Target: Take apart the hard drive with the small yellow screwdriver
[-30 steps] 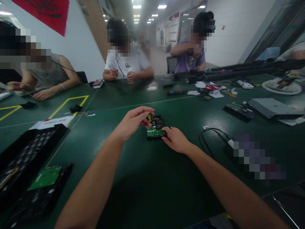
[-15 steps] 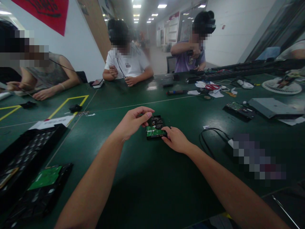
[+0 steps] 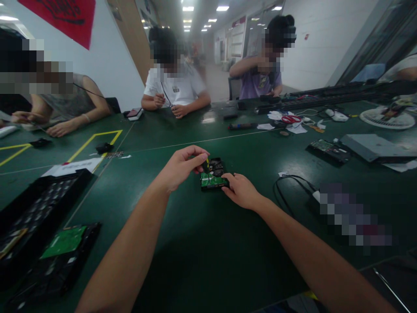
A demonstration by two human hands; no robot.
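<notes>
Board: We found it seated on the drive, not detached; with a tool poised over it, we judged the work under way and unfinished.
Screwdriver: Its yellow-and-black handle stood above the board; at this size we could not tell what it had loosened or what remained fastened.
Drive: It lay flat, board side up, on the worktop, between the near and far edges. We took its long axis to run from the near edge toward the far one; the board end faced the near edge, the dark rounded part the far edge.
Left hand: We saw thumb and fingers pinching the screwdriver, its shaft directed down at the board; contact at the tip was too small to confirm.
Right hand: Thumb and forefinger pinched the drive at its near right corner.
Worktop, left: A second drive lay toward the near left corner, beside a black case.
Worktop, right: A third drive lay just beside a grey box.
</notes>
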